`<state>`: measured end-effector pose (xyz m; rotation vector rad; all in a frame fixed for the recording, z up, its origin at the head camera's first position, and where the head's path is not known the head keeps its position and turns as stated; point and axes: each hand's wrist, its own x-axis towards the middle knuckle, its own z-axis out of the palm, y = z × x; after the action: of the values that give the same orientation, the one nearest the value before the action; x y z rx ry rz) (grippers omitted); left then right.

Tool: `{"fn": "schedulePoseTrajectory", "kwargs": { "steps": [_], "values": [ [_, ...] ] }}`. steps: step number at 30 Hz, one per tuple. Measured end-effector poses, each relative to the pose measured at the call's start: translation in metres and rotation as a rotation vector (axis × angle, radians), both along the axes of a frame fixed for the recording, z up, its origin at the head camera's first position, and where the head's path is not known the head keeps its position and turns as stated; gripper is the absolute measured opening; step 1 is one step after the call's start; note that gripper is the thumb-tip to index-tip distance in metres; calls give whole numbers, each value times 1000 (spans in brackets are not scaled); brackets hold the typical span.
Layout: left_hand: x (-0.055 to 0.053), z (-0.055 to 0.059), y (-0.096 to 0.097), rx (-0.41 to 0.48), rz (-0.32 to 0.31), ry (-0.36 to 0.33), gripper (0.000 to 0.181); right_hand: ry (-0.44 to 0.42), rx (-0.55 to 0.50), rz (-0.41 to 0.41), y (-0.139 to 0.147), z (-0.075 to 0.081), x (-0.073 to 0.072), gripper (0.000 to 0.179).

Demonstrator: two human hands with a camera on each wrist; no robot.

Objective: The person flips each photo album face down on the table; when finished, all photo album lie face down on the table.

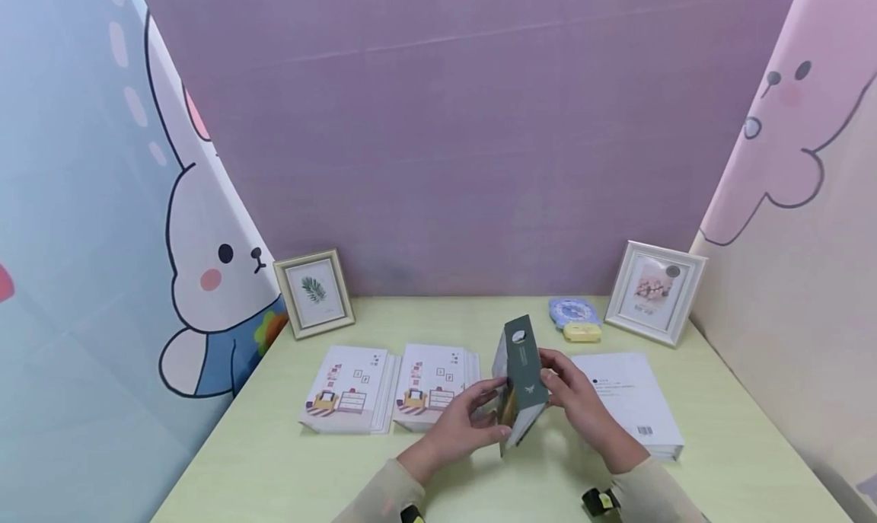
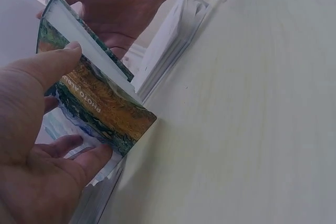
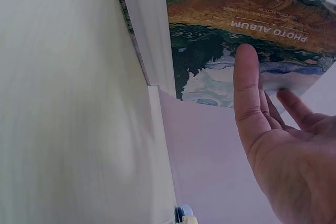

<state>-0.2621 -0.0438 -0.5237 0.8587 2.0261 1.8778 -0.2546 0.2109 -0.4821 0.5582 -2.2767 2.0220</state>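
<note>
Both hands hold a small photo album [image 1: 526, 371] up above the table, its dark green spine with a round hole facing the head camera. A painted landscape cover with the words PHOTO ALBUM [image 3: 252, 30] shows in the right wrist view. My left hand [image 1: 466, 428] grips the album from the left, its thumb on one cover in the left wrist view. From the other side, my right hand [image 1: 582, 401] holds it with the thumb near the spine and fingers behind. White pages show between the covers.
Two white book-like volumes [image 1: 346, 378] with a cartoon room drawing lie at the left, and another white volume [image 1: 633, 401] with a barcode at the right. Two picture frames [image 1: 317, 293] stand at the back corners. A blue item [image 1: 572, 311] and a yellow one [image 1: 582, 333] lie near the right frame.
</note>
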Motion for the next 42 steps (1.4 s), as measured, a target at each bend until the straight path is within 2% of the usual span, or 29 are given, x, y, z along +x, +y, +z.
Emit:
{"fn": "schedulePoseTrajectory", "kwargs": {
  "steps": [10,17,19,24,31,36,38,42],
  "values": [
    [5,-1,7,-7,6,36,83,44,-65,-70,3,1,-3,48],
    [4,1,12,-50,24,40,83,30,-35,-95,10,0,-5,52],
    [3,1,13,-76,38,59,82,27,-24,-92,11,1,-5,56],
    [1,2,13,-123,55,86,81,30,51,-83,16,1,-5,59],
    [0,1,15,-152,56,67,82,-38,113,-99,23,-1,-8,61],
    [0,3,17,-234,89,69,80,-91,103,-89,26,-2,-11,64],
    [1,4,18,-287,110,92,79,-106,97,-83,28,-3,-12,65],
    [2,5,19,-332,124,108,76,-134,92,-77,29,-4,-13,71]
  ]
}}
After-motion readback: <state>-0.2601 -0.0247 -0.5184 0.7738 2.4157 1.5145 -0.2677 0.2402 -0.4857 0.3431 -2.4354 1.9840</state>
